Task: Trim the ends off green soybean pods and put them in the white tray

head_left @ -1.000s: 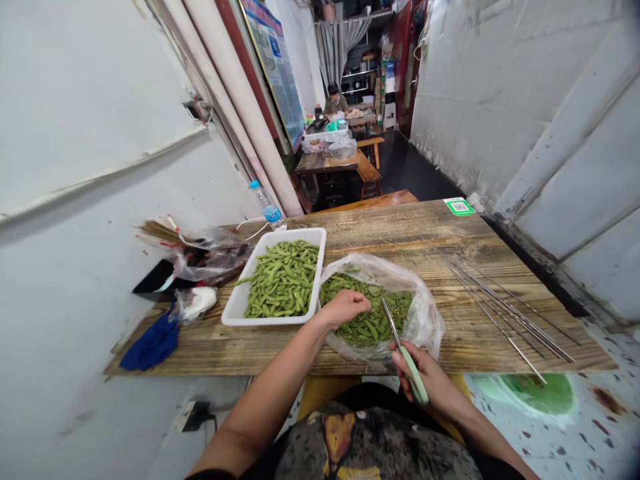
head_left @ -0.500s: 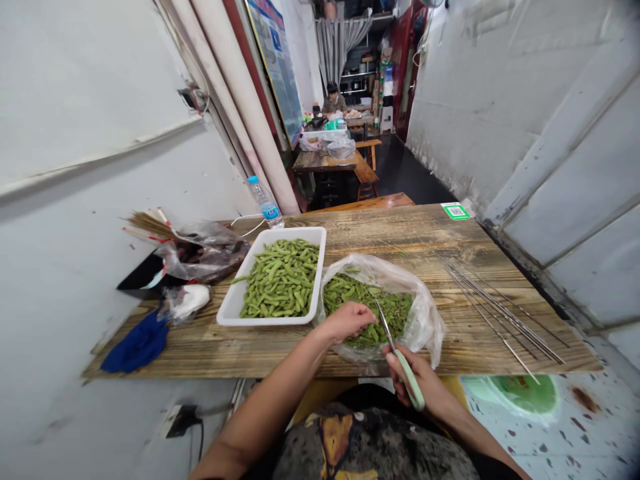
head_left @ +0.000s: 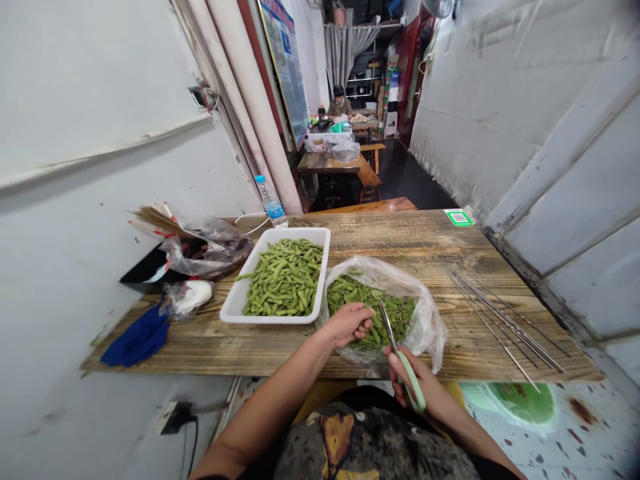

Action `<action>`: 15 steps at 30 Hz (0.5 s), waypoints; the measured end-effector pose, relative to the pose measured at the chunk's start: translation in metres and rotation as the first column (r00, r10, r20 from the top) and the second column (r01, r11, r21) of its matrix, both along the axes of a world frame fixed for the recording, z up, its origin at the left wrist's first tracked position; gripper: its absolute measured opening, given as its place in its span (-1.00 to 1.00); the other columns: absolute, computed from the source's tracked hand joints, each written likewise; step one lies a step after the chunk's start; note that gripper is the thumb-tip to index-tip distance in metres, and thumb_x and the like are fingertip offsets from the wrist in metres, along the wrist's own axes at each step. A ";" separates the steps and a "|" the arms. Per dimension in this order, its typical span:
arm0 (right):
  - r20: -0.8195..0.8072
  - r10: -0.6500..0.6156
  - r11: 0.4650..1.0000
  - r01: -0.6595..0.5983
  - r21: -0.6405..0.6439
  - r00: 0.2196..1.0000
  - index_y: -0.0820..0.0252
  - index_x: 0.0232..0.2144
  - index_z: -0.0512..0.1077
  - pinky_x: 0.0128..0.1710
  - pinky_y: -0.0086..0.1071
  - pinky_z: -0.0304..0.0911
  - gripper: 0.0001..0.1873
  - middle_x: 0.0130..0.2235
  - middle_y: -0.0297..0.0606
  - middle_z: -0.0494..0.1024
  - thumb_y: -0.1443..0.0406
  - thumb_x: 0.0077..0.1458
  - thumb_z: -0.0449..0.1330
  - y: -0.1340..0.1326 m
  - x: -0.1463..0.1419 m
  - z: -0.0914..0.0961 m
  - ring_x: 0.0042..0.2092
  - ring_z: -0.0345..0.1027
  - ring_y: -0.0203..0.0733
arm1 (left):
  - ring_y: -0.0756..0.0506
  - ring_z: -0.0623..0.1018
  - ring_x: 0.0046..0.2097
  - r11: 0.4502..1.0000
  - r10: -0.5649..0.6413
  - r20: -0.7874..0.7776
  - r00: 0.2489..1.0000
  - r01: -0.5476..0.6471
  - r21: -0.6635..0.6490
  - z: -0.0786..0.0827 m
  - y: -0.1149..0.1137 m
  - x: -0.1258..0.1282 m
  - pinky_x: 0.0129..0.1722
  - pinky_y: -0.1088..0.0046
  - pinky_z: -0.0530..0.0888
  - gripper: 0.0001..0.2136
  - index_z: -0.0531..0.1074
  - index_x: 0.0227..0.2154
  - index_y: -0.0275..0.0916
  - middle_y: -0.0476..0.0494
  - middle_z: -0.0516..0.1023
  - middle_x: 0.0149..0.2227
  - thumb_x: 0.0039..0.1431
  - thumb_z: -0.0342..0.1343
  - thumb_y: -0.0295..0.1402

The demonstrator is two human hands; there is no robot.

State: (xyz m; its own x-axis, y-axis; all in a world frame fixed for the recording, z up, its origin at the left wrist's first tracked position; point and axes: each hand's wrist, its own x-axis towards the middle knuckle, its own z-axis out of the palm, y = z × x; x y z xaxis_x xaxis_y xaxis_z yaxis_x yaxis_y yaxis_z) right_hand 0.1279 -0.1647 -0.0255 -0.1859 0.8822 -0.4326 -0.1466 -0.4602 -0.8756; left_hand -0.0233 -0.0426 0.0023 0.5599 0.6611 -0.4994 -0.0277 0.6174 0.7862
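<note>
Over the near side of a clear plastic bag (head_left: 434, 333), my left hand (head_left: 350, 325) is closed in a pinch, with a bit of green, an edamame pod, at its fingertips. To its right, my right hand (head_left: 413, 377) grips scissors (head_left: 411, 379) by their pale green handles. The blades point up and away, their tips close to the left fingertips. Inside the bag lie edamame pods and trimmings (head_left: 400, 310). Left of the bag stands a white tray (head_left: 325, 267) heaped with loose green edamame pods (head_left: 285, 277).
Metal skewers (head_left: 500, 317) lie at the right of the wooden table (head_left: 370, 230). A water bottle (head_left: 274, 208) stands behind the tray. At the left are a black container (head_left: 145, 270) with plastic-wrapped items and a blue cloth (head_left: 136, 337). A person (head_left: 340, 103) sits far back.
The left hand has drawn slightly back from the scissors, leaving a small gap at the blades. The scissors remain in the right hand. The camera view has shifted a little.
</note>
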 end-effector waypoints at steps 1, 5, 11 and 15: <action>-0.009 -0.006 1.000 0.006 -0.001 1.000 0.12 -0.19 0.23 -0.70 -0.55 0.10 -0.52 -0.57 -0.53 0.24 -0.09 0.02 0.13 -0.001 0.000 -0.001 -0.63 0.10 -0.43 | 0.17 0.13 -0.66 0.999 0.048 0.029 0.998 -0.048 -0.013 -0.001 0.000 0.001 -0.64 0.64 -0.02 -0.75 0.16 -0.52 -0.25 0.12 0.24 -0.67 -0.05 0.16 -0.31; -0.052 -0.023 1.000 0.023 -0.012 0.998 0.11 -0.18 0.24 -0.66 -0.54 0.13 -0.56 -0.53 -0.50 0.28 -0.07 0.07 0.09 -0.006 0.001 -0.001 -0.59 0.14 -0.42 | 0.15 0.23 -0.63 0.986 0.163 0.100 0.981 -0.160 -0.038 -0.004 -0.003 0.005 -0.62 0.65 0.10 -0.78 0.20 -0.48 -0.27 0.04 0.33 -0.62 -0.05 0.17 -0.36; -0.068 -0.034 0.999 0.034 -0.010 0.997 0.12 -0.22 0.26 -0.70 -0.56 0.10 -0.58 -0.55 -0.51 0.26 -0.05 0.06 0.12 -0.003 0.001 -0.001 -0.63 0.11 -0.45 | 0.13 0.26 -0.62 0.986 0.168 0.131 0.977 -0.165 -0.037 -0.002 -0.012 0.011 -0.62 0.64 0.12 -0.74 0.20 -0.46 -0.27 0.03 0.36 -0.62 -0.07 0.21 -0.34; -0.079 -0.055 0.998 0.052 -0.041 0.995 0.13 -0.24 0.27 -0.80 -0.59 0.02 -0.57 -0.59 -0.56 0.21 -0.04 0.01 0.18 -0.001 -0.001 0.001 -0.70 -0.01 -0.49 | 0.13 0.25 -0.62 0.984 0.180 0.128 0.975 -0.180 -0.011 0.004 -0.018 0.013 -0.61 0.65 0.11 -0.72 0.19 -0.47 -0.26 0.04 0.36 -0.62 -0.08 0.22 -0.31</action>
State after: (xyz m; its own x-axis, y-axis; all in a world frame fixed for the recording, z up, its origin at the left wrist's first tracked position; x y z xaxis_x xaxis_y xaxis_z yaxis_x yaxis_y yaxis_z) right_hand 0.1270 -0.1660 -0.0250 -0.1740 0.8748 -0.4521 -0.2411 -0.4830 -0.8418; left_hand -0.0102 -0.0609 0.0066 0.4911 0.7571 -0.4309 -0.2385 0.5926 0.7693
